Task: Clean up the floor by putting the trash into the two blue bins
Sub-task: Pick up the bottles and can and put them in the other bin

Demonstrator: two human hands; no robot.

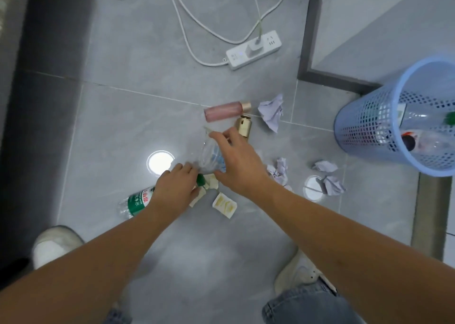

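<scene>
Head view: blue mesh bin [364,131] at three o'clock is holding bottles; right hand [236,161] is grasping a clear plastic bottle [209,156], left hand [176,188] a green-labelled bottle [138,201]; crumpled papers [272,113] are lying around.

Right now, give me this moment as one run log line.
left hand: on green-label bottle | right hand: over clear bottle, grip unclear | blue bin: holds bottles | crumpled paper: on floor

A home room, judging by its glossy grey tiled floor [138,126], white plastic power strip [253,50] and blue perforated plastic wastebasket [364,126].
</scene>
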